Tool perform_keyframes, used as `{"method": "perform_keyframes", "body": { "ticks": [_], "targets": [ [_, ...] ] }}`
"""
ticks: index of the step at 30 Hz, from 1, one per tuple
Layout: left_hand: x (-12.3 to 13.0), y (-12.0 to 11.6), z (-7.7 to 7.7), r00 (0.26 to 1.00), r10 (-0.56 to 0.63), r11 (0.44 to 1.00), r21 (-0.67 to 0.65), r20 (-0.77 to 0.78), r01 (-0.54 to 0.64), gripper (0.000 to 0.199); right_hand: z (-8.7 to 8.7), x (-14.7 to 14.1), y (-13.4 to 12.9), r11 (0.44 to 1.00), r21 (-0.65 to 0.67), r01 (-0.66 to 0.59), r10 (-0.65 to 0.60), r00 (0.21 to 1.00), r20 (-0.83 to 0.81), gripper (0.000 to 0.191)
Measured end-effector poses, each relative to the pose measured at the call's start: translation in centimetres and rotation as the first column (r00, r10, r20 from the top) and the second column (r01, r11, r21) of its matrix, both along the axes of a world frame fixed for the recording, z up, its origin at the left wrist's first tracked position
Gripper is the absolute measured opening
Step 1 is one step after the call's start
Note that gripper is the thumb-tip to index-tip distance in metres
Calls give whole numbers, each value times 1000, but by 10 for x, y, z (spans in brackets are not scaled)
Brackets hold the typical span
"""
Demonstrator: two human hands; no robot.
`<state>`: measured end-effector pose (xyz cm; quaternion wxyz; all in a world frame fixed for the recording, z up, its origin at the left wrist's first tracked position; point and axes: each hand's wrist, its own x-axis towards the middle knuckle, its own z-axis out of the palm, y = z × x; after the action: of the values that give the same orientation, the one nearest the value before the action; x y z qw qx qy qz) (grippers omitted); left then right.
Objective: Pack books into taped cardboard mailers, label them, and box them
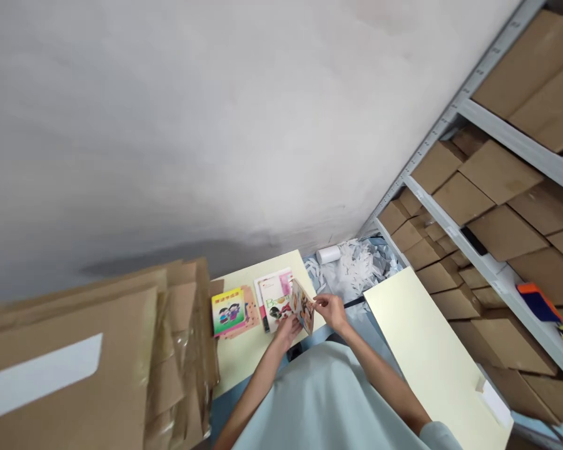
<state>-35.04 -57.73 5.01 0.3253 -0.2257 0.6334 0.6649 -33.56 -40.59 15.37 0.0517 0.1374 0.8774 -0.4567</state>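
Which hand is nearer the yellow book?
Left. The left hand is right of the yellow book; the right hand farther right, at the right edge of the held booklet.

two hands (332, 310), two pale tabletops (408, 331) and one white roll (328, 254) show.

Between my hands (288, 329) a booklet (302, 305) is showing a brown-and-white pattern; left of them a yellow-and-green book (228, 312) is brightening the pale yellow worktop (244, 362); my pale blue shirt (331, 400) is spreading below.
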Motion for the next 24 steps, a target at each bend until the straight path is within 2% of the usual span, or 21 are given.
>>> {"method": "perform_keyframes", "body": {
  "ticks": [3, 7, 10, 13, 18, 22, 24],
  "targets": [
    [0, 30, 10, 985, -39, 989, 150, 166, 14, 12, 21, 22, 18, 996, 71, 55, -55, 998, 0, 23],
    [1, 79, 17, 934, -184, 960, 259, 307, 104, 16, 36, 66, 52, 961, 107, 255, -259, 966, 22, 24],
    [3, 124, 22, 872, -300, 934, 306, 388, 185, 14, 40, 109, 82, 899, 59, 434, -436, 900, 13, 27],
    [8, 178, 29, 796, -429, 893, 333, 427, 303, 15, 40, 158, 111, 798, 3, 602, -602, 798, -11, 32],
    [34, 280, 48, 723, -621, 777, 352, 301, 522, 29, 31, 230, 160, 628, -72, 775, -778, 626, -47, 37],
    [66, 363, 72, 668, -739, 639, 405, 89, 654, 56, 19, 275, 209, 531, -139, 836, -847, 524, -89, 34],
    [84, 402, 84, 637, -770, 600, 370, 29, 709, 68, 13, 298, 236, 483, -178, 857, -876, 473, -97, 35]
  ]
}}
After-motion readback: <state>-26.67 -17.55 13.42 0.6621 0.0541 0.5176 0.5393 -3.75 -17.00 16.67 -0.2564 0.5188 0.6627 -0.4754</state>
